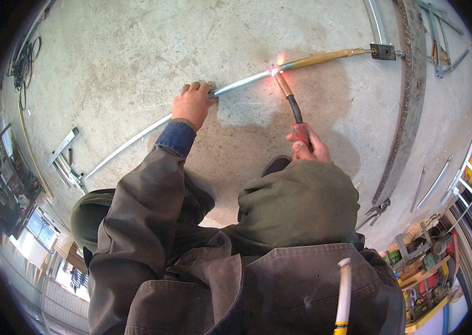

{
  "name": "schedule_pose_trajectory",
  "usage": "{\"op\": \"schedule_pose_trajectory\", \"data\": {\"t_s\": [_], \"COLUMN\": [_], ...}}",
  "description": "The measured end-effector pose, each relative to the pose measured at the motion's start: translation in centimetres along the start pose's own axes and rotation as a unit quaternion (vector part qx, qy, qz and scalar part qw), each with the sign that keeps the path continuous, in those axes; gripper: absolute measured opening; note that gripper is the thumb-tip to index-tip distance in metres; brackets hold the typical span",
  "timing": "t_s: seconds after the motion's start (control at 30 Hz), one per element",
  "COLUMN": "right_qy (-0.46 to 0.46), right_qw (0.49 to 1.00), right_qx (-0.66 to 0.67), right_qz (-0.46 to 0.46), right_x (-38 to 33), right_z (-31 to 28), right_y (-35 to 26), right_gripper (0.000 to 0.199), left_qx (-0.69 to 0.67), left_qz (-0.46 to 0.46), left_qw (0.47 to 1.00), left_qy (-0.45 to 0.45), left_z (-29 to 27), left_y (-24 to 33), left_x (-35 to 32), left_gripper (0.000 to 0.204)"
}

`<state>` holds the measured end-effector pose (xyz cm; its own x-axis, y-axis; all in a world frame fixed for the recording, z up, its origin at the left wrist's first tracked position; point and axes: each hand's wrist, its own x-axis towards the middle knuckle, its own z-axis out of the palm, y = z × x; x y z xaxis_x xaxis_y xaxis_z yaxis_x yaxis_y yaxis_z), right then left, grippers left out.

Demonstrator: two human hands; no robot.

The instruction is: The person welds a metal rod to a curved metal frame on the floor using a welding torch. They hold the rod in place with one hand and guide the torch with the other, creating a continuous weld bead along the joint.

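A long thin metal tube (pixel 135 135) runs slantwise over the concrete floor, silver at the left and browned toward its right end. My left hand (pixel 190 106) is closed around the silver part, palm down. Something small and grey shows by its fingers, too hidden to name. In my right hand (pixel 309 146) is a torch (pixel 299 133) with a red handle, black neck and copper nozzle. The nozzle tip meets the tube, where a bright pinkish-white glow and a small flare hide the contact spot. At the tube's right end, a thin rod joins a dark block (pixel 383 52).
A rusty-edged steel beam (pixel 406 111) crosses the floor at right, with pliers (pixel 377 211) near its lower end. Metal brackets (pixel 64 156) and coiled black cable (pixel 24 64) lie left. Tools fill a crate (pixel 428 285) at lower right. A white stick (pixel 343 296) juts up in front.
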<state>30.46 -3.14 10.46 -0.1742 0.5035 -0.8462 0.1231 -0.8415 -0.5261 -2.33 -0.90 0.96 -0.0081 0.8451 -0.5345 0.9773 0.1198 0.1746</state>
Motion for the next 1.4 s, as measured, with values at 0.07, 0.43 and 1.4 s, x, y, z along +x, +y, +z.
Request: {"op": "schedule_pose_trajectory", "data": {"t_s": [0.07, 0.43, 1.4], "right_qy": [-0.002, -0.016, 0.004], "right_qw": [1.000, 1.000, 1.000], "right_qx": [0.002, -0.012, -0.023], "right_qz": [0.000, -0.005, -0.013], "right_x": [0.0, 0.3, 1.5], "right_z": [0.1, -0.1, 0.0], "right_y": [-0.1, -0.2, 1.3], "right_gripper": [0.064, 0.067, 0.047], "left_qx": [-0.004, -0.014, -0.006], "left_qz": [-0.001, 0.005, -0.021], "left_qw": [1.000, 1.000, 0.998], "left_qy": [0.007, 0.016, -0.061], "left_z": [0.2, -0.1, -0.3], "left_y": [-0.1, 0.0, -0.4], "left_x": [-0.1, -0.1, 0.7], "left_gripper": [0.034, 0.033, 0.039]}}
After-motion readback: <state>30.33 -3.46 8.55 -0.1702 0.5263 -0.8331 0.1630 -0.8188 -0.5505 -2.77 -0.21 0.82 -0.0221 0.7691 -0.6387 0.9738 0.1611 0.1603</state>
